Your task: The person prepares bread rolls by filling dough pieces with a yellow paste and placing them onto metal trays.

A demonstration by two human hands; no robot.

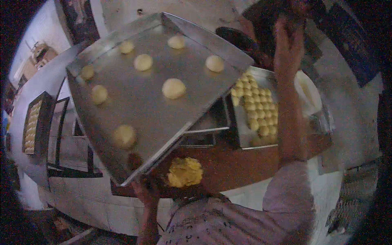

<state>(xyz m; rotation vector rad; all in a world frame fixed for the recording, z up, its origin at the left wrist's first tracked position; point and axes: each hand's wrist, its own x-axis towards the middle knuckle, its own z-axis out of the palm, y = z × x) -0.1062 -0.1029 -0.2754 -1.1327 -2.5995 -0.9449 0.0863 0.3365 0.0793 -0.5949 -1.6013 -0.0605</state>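
A large metal tray [192,114] with several pale dough balls [174,88] fills the upper middle, tilted. My left hand [145,185] is closed on its near corner. My right hand [288,36] is raised beyond the tray's right corner; its fingers are blurred, so I cannot tell whether it holds anything. Below the tray, a mound of yellow dough or filling [183,171] lies on a brown work surface [220,169]. Right of it, beside my right forearm, is another tray [241,136] of closely packed dough pieces [257,106].
At the left sit a tray of dough pieces [32,126] and dark-rimmed empty trays [61,134]. A pale bowl [306,92] stands right of my forearm. Dark, indistinct shapes [253,20] fill the top right. A white tiled edge [81,188] runs along the near side.
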